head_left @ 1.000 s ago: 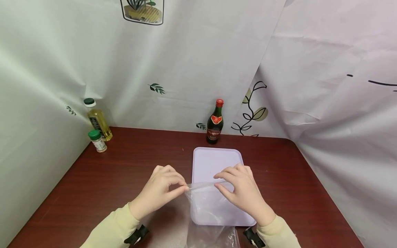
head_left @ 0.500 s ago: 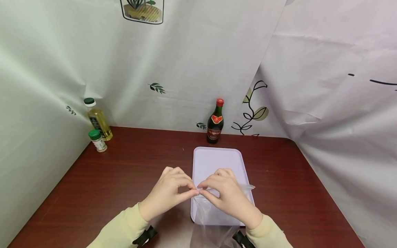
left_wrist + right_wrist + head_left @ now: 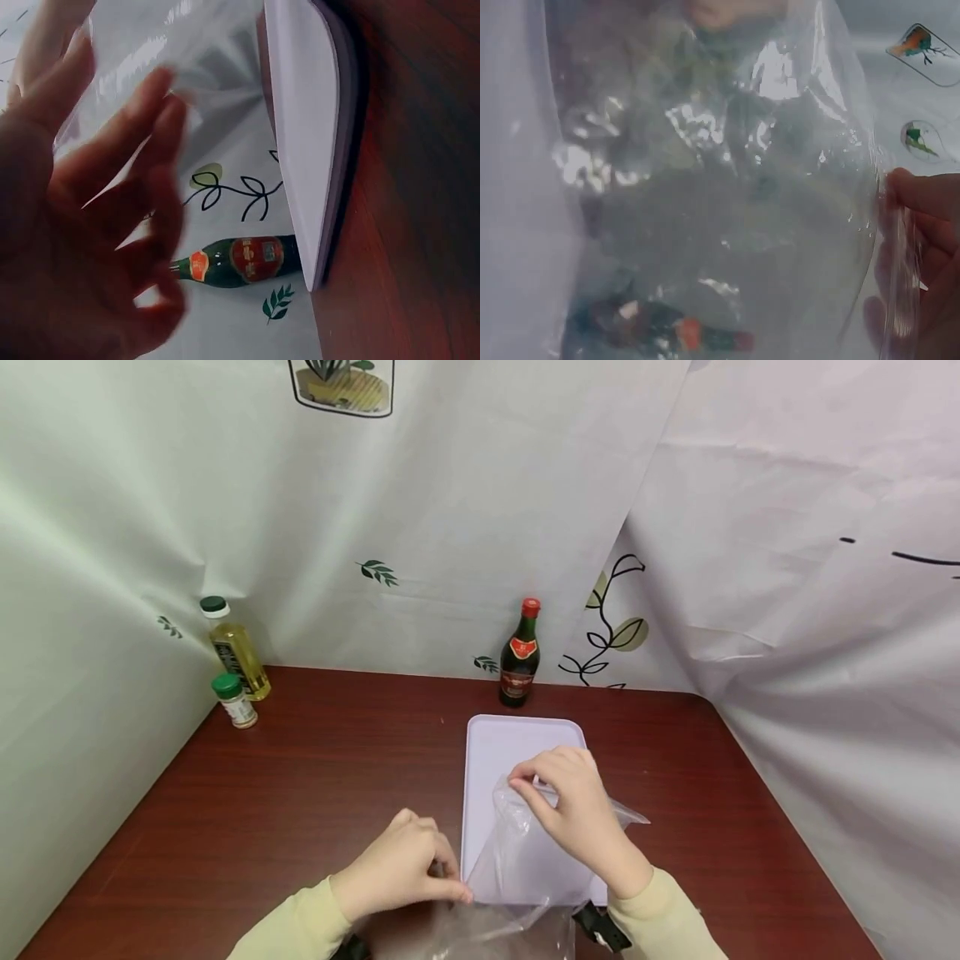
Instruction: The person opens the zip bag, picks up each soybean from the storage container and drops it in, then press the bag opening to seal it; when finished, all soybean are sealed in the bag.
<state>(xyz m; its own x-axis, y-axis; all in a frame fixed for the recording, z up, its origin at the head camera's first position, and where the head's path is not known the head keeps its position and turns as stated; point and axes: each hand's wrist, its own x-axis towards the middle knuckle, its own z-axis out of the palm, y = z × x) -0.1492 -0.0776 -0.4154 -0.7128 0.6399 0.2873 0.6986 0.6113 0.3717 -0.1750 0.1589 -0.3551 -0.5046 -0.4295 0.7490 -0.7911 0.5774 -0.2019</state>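
Note:
A clear plastic bag [image 3: 517, 852] hangs over the near part of a pale lilac tray [image 3: 487, 752]. My right hand [image 3: 573, 810] pinches the bag's top edge between thumb and fingers. In the right wrist view the thumb [image 3: 907, 187] lies against the clear edge, and the bag [image 3: 705, 202] spreads across most of the picture. My left hand [image 3: 401, 868] is lower, at the bag's left side near the tray's front corner. In the left wrist view its blurred, bent fingers [image 3: 154, 135] stand apart from the thumb.
A dark green bottle with a red cap [image 3: 519, 660] stands behind the tray. At the back left are a bottle of yellow oil [image 3: 242, 652] and a small green-lidded jar [image 3: 236, 703]. Patterned white cloth [image 3: 337, 510] walls the brown table [image 3: 330, 752].
My hands came together at the bag's edge, then parted. The left hand dropped toward the front, off the top edge; the right moved up and right, still pinching the bag.

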